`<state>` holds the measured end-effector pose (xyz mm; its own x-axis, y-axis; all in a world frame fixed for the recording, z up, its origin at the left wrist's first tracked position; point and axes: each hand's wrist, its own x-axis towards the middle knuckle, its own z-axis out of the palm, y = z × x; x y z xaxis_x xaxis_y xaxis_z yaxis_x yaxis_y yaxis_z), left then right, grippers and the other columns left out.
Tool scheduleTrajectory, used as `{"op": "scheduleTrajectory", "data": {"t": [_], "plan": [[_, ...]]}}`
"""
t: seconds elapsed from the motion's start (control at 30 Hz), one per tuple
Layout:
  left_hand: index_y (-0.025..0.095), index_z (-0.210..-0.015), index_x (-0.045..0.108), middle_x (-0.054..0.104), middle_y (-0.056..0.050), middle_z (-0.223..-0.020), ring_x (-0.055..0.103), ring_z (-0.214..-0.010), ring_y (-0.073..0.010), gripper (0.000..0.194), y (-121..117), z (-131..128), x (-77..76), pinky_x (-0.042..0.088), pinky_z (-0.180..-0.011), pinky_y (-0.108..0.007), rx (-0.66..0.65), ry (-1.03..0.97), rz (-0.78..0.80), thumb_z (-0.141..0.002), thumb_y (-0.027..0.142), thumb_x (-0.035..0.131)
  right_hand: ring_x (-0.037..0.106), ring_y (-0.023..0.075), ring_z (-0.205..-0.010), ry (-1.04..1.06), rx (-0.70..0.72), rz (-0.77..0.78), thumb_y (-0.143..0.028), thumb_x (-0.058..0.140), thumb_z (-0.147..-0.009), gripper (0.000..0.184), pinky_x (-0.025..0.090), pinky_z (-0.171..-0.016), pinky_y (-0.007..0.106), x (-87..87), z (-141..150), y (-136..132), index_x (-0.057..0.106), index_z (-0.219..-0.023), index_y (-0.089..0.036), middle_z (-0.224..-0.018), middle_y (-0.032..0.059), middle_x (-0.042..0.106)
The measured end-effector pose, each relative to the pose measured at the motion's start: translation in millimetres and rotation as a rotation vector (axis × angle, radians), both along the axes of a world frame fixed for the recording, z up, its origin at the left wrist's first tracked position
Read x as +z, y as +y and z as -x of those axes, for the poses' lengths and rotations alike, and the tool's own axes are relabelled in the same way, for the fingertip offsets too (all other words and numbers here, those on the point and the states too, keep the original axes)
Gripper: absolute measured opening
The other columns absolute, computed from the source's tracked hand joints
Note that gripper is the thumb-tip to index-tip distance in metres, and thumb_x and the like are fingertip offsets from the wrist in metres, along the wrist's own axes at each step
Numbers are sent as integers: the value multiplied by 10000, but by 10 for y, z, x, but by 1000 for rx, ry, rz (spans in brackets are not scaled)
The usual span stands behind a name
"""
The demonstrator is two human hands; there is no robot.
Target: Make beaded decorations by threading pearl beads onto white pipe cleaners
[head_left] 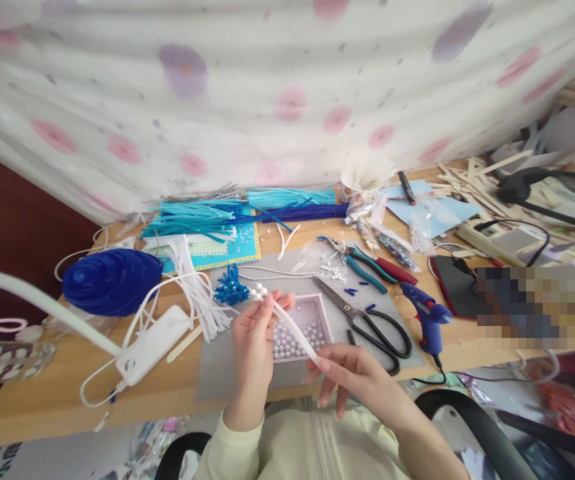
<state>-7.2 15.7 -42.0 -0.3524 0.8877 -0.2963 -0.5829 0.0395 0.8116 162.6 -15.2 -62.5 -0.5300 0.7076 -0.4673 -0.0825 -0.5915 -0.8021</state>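
My left hand (255, 337) pinches a thin bundle of white pipe cleaners (295, 329) near its upper end. White pearl beads (258, 291) cluster at that end, just past the fingertips. Thumb and fingers of my right hand (350, 373) close on the lower end, so the bundle runs slanting between both hands. Beneath it lies a shallow tray (325, 319) of loose pearl beads, partly hidden by my hands. A blue pipe-cleaner flower (231, 285) lies just beyond my left hand. Black-handled scissors (348, 312) rest right of the tray.
Pliers (367, 268) and a blue glue gun (427, 317) lie to the right. White pipe cleaners (200, 300), a dark blue coil (112, 281) and a white lamp base (152, 347) are on the left. Turquoise pipe cleaners (187, 219) lie at the back, before the curtain (247, 80).
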Motion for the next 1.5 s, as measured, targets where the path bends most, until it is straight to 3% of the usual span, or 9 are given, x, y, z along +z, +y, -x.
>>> {"op": "scheduleTrajectory", "data": {"t": [0.27, 0.47, 0.6, 0.7, 0.8, 1.0, 1.2, 1.33, 1.5], "plan": [[169, -777, 799, 837, -58, -781, 808, -768, -239, 236, -24, -11, 14, 569, -845, -350, 8, 51, 23, -701, 372, 893, 457, 68, -463, -92, -147, -215, -557, 807, -768, 443, 364, -447, 193, -156, 70, -83, 594, -689, -176, -572, -18, 623], [167, -753, 809, 838, -42, -773, 807, -751, -207, 226, -35, -12, 14, 566, -892, -327, 29, -6, 29, -659, 338, 924, 462, 112, -546, -469, -133, -740, -247, 627, -885, 239, 354, -519, 235, -23, 13, -34, 604, -655, -187, -587, -14, 559], [156, -756, 817, 841, -54, -779, 808, -761, -205, 263, -52, -5, 2, 568, -887, -314, 7, -43, 31, -639, 355, 943, 488, 128, -562, -666, -118, -1202, -128, 519, -936, 300, 359, -533, 246, 27, -33, -13, 583, -652, -198, -584, -1, 543], [158, -778, 820, 844, -69, -797, 811, -780, -218, 281, -53, -7, -11, 570, -867, -321, -4, -40, 38, -647, 374, 941, 486, 142, -573, -773, -132, -1371, -118, 495, -976, 338, 367, -549, 263, -3, -55, -34, 578, -660, -201, -575, 9, 540], [164, -793, 821, 846, -75, -806, 813, -806, -241, 306, -45, -15, -14, 567, -882, -346, -10, -20, 30, -644, 403, 941, 526, 150, -581, -750, -169, -1297, -165, 510, -989, 274, 406, -555, 262, -31, -72, -54, 632, -746, -198, -606, 19, 587], [169, -854, 826, 848, -100, -846, 807, -870, -264, 332, -86, -27, -25, 544, -944, -375, -100, 129, 11, -763, 487, 857, 629, 172, -642, -527, -23, -741, -434, 600, -984, 287, 430, -495, 235, 14, -95, -19, 705, -863, -195, -725, 42, 703], [188, -897, 842, 849, -110, -885, 794, -933, -289, 346, -161, -58, -21, 574, -908, -380, -233, 188, -1, -800, 520, 822, 700, 229, -915, -361, 13, -660, -473, 577, -1004, 304, 509, -666, 256, 144, -15, 13, 730, -1083, -222, -980, 62, 770], [212, -879, 860, 847, -104, -904, 750, -688, -214, 347, -196, -102, 45, 562, -597, -276, -328, 142, -4, -768, 539, 837, 697, 203, -942, -158, -36, -572, -447, 567, -1022, 292, 534, -810, 288, 258, 106, 42, 650, -1181, -217, -997, 54, 732], [223, -865, 871, 821, -117, -1116, 576, -472, -94, 270, -238, -102, 89, 468, -452, -233, -494, 123, -18, -820, 481, 804, 510, 103, -608, -9, -63, -459, -532, 526, -1025, 346, 426, -565, 233, 240, 184, 50, 577, -944, -200, -751, -23, 550]]}}
